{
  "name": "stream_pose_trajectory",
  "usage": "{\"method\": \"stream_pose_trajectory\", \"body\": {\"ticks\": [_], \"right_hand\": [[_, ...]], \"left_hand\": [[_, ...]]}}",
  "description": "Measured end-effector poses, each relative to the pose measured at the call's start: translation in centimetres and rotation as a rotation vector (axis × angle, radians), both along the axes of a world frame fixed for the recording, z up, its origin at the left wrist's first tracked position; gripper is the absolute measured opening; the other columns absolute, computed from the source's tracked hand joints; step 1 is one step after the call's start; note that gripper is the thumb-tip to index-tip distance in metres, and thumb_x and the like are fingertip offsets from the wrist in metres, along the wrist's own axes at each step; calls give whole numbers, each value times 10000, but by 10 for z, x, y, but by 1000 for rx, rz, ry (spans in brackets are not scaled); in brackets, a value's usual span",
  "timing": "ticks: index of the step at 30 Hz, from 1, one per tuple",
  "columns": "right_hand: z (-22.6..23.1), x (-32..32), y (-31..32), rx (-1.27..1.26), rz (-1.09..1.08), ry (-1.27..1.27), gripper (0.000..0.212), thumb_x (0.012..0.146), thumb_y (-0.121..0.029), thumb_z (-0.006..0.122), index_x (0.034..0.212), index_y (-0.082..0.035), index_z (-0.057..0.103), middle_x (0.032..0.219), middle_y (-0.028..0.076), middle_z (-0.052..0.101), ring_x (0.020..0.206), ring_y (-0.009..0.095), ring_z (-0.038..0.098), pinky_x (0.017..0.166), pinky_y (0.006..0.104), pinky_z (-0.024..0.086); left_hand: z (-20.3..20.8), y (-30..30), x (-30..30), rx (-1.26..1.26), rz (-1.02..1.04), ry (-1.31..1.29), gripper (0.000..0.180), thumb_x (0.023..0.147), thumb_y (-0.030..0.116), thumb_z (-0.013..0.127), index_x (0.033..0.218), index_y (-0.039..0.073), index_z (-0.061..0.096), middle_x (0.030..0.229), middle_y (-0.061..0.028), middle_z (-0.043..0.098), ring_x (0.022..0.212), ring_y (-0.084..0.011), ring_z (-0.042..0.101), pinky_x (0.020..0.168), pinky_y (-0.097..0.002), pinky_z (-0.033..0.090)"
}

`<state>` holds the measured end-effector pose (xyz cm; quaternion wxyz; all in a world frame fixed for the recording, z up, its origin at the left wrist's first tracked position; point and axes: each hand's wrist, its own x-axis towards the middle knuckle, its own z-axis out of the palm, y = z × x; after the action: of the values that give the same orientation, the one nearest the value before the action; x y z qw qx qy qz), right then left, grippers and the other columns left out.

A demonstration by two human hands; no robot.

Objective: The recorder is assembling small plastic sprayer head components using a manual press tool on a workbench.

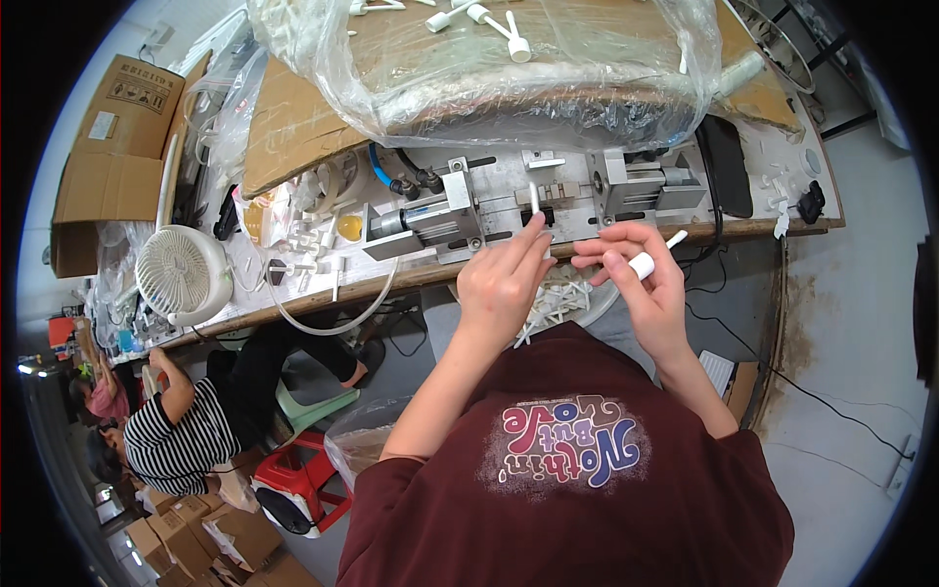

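Note:
My left hand [501,286] reaches to the middle of a metal clamping fixture [577,207] at the bench's front edge. Its closed fingers are on a white plastic stemmed part [534,198], whose stem points into the fixture; the fingers hide much of it. Just right of it, my right hand [641,284] has its fingers curled around another white plastic part [642,265], with a cup-like head by the thumb and a thin stem sticking out past the fingers. Below both hands, a pile of similar white parts [559,301] lies in a light-coloured container, partly hidden by my left hand and shirt.
Metal cylinders flank the fixture. Beyond it, a cardboard sheet [293,122] and clear plastic bag [411,108] carry more white parts. Left are loose parts, a white fan [184,274] and a carton [117,147]. A seated person in stripes [181,440] works at left, near a red stool [303,484].

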<state>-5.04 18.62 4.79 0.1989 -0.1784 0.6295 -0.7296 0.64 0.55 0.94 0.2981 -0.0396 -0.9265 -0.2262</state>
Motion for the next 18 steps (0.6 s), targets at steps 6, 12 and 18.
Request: {"method": "stream_pose_trajectory", "body": {"ticks": [6,12,18], "right_hand": [[2,4,3,-27,45,61,340,1001,-109,540,1300,36,471,1221,189,649,1142,195,622,927,293,492],[4,-1,7,-28,62,84,425,1006,-138,523,1379,40,421,1325,200,596,1249,235,554,1053,328,399],[7,1,-1,31,1,195,565,984,-208,557,1466,7,356,1482,170,458,1325,273,497,1068,382,390]], "left_hand": [[4,-4,-12,-116,23,-66,277,713,126,783,978,70,723,1139,-68,715,667,-161,672,596,-288,479],[2,-3,-13,-97,38,-60,272,708,168,806,965,114,734,1136,-11,722,550,-189,606,545,-277,484],[13,-6,-3,218,-88,-146,360,745,188,828,1065,78,707,1103,-72,713,649,-161,668,601,-255,517]]}}
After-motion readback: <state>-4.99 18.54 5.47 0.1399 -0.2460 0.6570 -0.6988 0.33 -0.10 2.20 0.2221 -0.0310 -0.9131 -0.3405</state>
